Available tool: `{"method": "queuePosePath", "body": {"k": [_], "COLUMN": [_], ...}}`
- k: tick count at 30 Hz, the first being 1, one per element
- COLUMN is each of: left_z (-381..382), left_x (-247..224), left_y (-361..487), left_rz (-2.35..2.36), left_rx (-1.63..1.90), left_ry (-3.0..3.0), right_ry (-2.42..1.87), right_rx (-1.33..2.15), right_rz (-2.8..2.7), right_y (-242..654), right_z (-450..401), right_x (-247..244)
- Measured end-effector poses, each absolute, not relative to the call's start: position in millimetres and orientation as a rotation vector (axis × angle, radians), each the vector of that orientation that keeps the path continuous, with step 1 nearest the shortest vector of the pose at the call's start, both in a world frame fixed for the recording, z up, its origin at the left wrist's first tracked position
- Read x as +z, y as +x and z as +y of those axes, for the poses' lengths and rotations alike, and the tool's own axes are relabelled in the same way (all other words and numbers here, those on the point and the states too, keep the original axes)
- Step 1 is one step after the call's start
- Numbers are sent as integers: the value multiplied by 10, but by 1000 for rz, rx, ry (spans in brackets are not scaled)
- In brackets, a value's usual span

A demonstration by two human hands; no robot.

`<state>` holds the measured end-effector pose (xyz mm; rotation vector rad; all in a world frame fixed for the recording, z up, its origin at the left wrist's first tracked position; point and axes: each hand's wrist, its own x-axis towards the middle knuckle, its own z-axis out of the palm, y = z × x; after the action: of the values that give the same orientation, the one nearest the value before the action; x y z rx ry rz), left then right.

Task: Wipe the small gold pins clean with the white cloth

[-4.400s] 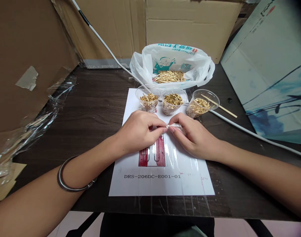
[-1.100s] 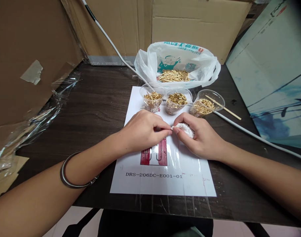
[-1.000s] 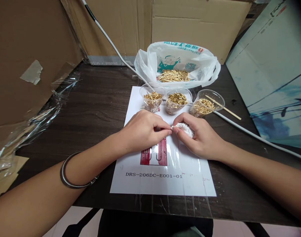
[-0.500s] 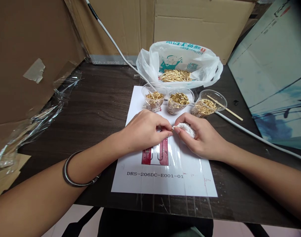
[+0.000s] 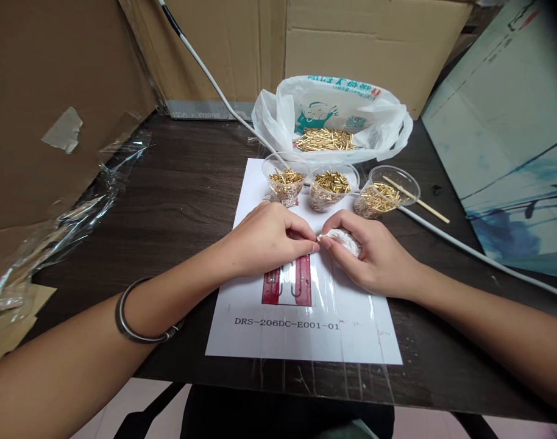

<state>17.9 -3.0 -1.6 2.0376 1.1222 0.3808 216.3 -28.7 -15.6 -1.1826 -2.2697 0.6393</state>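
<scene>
My right hand holds a crumpled white tissue, its thumb and forefinger pinched at the tissue's left tip. Just left of it, the fingertips of my left hand are pressed together, almost touching the right ones; whatever they hold is too small to make out. Both hands are above a printed white sheet with a red picture. Beyond them stand a left clear cup, a middle clear cup and a right clear cup, all containing small gold-coloured metal pieces.
Behind the cups sits a white plastic bag with gold-coloured pins. A thin wooden stick leans out of the right cup. A white cable crosses the dark table. Cardboard stands at the back.
The fingertips of both hands have shifted slightly, and my left forearm with its bracelet has moved a little. Both hands stay close together over the sheet.
</scene>
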Motion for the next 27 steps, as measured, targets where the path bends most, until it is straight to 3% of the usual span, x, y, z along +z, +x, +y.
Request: {"method": "queuePosePath", "body": {"k": [27], "left_z": [8], "left_x": [-29], "left_y": [144], "left_rz": [1034], "left_rx": [417], "left_ry": [1947], "right_ry": [-1185], "right_rx": [652], "right_rz": [-2251], "right_y": [2151], "right_z": [-278], "right_x": [-164]}}
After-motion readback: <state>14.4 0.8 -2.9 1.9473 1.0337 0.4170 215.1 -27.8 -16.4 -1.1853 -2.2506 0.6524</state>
